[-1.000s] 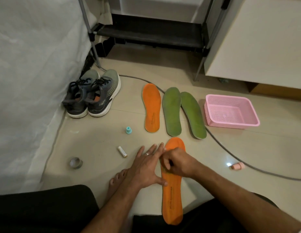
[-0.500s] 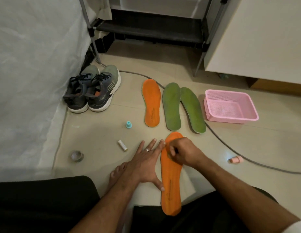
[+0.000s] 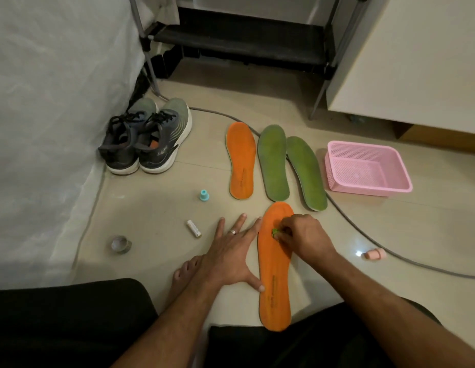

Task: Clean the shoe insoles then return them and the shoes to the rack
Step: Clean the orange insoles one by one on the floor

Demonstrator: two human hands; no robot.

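So the person's sitting on the tiled floor (image 3: pixel 390 229) with one orange insole (image 3: pixel 274 277) lying lengthwise right in front of them, heel end at their lap. Left hand (image 3: pixel 231 254) is flat on the tiles, fingers spread wide, thumb and forefinger touching the insole's left edge. Right hand (image 3: pixel 301 236) rests on the toe half, fingertips pinched round a small green thing (image 3: pixel 275 231), can't tell what it is. Further out there's a second orange insole (image 3: pixel 241 160) and two green insoles (image 3: pixel 273 162) in a row, side by side, with a grey cable (image 3: pixel 364 235) running under them. Pair of grey sneakers (image 3: pixel 148 139) sits at the left edge of the floor by the white sheet (image 3: pixel 53 115); the black shoe rack (image 3: pixel 244 35) stands at the far edge. Pink basket (image 3: pixel 366 168) off right, plus a battery (image 3: pixel 193 228), teal cap (image 3: pixel 203 195) and tape roll (image 3: pixel 120 244) on the left
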